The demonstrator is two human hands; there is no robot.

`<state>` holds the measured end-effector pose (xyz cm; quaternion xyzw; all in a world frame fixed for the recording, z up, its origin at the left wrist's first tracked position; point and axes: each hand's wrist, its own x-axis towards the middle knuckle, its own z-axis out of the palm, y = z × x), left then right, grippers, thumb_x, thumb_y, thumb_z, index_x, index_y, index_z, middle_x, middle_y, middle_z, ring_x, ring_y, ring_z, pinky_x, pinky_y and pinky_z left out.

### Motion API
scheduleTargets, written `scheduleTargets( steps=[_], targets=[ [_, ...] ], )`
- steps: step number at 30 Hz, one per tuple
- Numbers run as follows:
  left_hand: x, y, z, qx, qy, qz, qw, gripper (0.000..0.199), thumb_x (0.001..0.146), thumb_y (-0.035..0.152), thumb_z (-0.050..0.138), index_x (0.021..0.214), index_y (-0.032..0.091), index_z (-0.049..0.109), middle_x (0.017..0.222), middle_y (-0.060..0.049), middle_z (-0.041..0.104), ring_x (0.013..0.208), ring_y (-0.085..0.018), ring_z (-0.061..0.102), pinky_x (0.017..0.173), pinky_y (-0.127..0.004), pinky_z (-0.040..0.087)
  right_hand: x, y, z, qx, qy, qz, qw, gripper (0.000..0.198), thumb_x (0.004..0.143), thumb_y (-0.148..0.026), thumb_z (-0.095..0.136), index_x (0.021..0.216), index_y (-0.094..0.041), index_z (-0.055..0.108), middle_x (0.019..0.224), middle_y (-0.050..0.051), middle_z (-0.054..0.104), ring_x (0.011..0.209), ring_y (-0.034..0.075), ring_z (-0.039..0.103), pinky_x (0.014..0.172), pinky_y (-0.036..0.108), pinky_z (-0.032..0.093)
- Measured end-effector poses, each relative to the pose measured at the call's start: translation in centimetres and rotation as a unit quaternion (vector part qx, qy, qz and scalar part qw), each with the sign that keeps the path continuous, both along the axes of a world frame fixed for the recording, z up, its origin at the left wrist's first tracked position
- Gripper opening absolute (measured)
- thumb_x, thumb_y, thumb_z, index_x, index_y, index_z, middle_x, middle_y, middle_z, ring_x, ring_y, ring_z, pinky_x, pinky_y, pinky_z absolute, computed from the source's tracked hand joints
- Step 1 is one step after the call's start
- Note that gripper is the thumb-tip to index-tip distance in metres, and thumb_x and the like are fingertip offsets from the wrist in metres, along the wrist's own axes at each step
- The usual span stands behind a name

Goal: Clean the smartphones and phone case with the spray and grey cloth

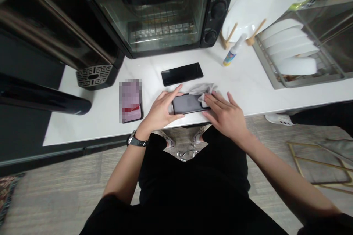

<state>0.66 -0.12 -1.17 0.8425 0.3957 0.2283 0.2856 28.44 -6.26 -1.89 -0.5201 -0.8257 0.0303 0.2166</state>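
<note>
A grey phone (185, 104) lies lengthwise at the counter's front edge, directly before me. Around its left end my left hand (159, 111) is closed, thumb along the near side and fingers along the far side. A thin light-grey cloth (203, 89) covers part of the phone's right end. My right hand (226, 115) presses that cloth onto the phone with its fingertips, which partly hide both. Just beyond them rests a black phone-shaped slab (182, 73). To the left is another phone (131, 99), mostly blurred out, with a purplish surface.
A black toaster oven (165, 14) stands behind the phones. A small spray bottle (233, 53) is at right, before a large white plate (256, 3) on wooden pegs. Farther right, a dish rack (271, 75) holds several white dishes. A dark appliance with a drip tray (95, 76) stands left.
</note>
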Motion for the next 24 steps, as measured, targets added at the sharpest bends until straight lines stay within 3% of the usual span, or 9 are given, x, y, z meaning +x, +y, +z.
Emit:
scheduleTargets(
  steps=[2, 5, 9, 12, 18, 21, 24],
  targets=[
    [0.1, 0.1, 0.0, -0.001, 0.005, -0.005, 1.000, 0.109, 0.083, 0.037, 0.089, 0.170, 0.034, 0.022, 0.154, -0.006, 0.061, 0.130, -0.033, 0.054, 0.115, -0.049, 0.044, 0.2, 0.6, -0.3, 0.020, -0.006, -0.036, 0.999, 0.054, 0.107, -0.050, 0.054, 0.150, -0.017, 0.059, 0.149, 0.012, 0.066, 0.152, 0.039, 0.047, 0.127, 0.072, 0.027],
    [0.1, 0.3, -0.2, 0.007, 0.004, -0.005, 1.000, 0.108, 0.084, 0.043, 0.088, 0.170, 0.034, 0.023, 0.153, -0.008, 0.061, 0.130, -0.034, 0.055, 0.115, -0.050, 0.044, -2.8, 1.3, -0.7, 0.034, 0.014, -0.046, 0.998, 0.066, 0.104, -0.060, 0.055, 0.145, -0.009, 0.062, 0.144, 0.021, 0.068, 0.151, 0.041, 0.048, 0.128, 0.071, 0.026],
    [-0.3, 0.3, -0.5, 0.011, -0.010, -0.002, 1.000, 0.099, 0.090, 0.040, 0.081, 0.170, 0.031, 0.025, 0.149, -0.010, 0.063, 0.130, -0.034, 0.056, 0.113, -0.049, 0.046, -9.0, 1.3, -1.0, 0.011, 0.062, 0.049, 0.997, 0.077, 0.102, -0.069, 0.053, 0.139, -0.003, 0.065, 0.140, 0.025, 0.069, 0.139, 0.037, 0.061, 0.129, 0.061, 0.032],
    [-0.6, 0.2, -0.4, -0.001, -0.010, 0.001, 1.000, 0.095, 0.092, 0.036, 0.077, 0.171, 0.031, 0.023, 0.148, -0.010, 0.063, 0.132, -0.033, 0.055, 0.112, -0.048, 0.046, -10.6, 0.8, -0.8, -0.005, 0.077, 0.091, 0.993, 0.076, 0.101, -0.071, 0.053, 0.136, -0.005, 0.068, 0.139, 0.024, 0.070, 0.132, 0.034, 0.067, 0.128, 0.057, 0.036],
    [-0.4, 0.0, -0.3, 0.007, 0.007, -0.005, 1.000, 0.109, 0.085, 0.049, 0.086, 0.171, 0.032, 0.020, 0.152, -0.009, 0.062, 0.130, -0.035, 0.054, 0.115, -0.051, 0.043, -4.0, -0.9, 1.0, -0.016, 0.045, 0.096, 0.994, 0.048, 0.109, -0.052, 0.051, 0.135, -0.017, 0.070, 0.136, 0.010, 0.074, 0.130, 0.026, 0.070, 0.128, 0.053, 0.037],
    [-0.2, 0.0, 0.0, 0.005, 0.006, -0.009, 1.000, 0.109, 0.085, 0.042, 0.087, 0.171, 0.034, 0.020, 0.153, -0.007, 0.061, 0.130, -0.033, 0.054, 0.115, -0.050, 0.043, -0.3, -0.6, 1.4, -0.009, 0.001, 0.037, 0.999, 0.049, 0.111, -0.049, 0.048, 0.139, -0.015, 0.067, 0.138, 0.012, 0.073, 0.128, 0.028, 0.071, 0.127, 0.057, 0.037],
    [0.0, 0.0, 0.2, -0.002, 0.012, -0.017, 1.000, 0.107, 0.086, 0.040, 0.087, 0.170, 0.034, 0.021, 0.153, -0.007, 0.061, 0.130, -0.032, 0.054, 0.114, -0.048, 0.044, 0.9, 0.4, 0.8, 0.016, -0.032, 0.000, 0.999, 0.059, 0.110, -0.053, 0.047, 0.147, -0.009, 0.060, 0.145, 0.019, 0.067, 0.135, 0.034, 0.066, 0.125, 0.061, 0.038]
  ],
)
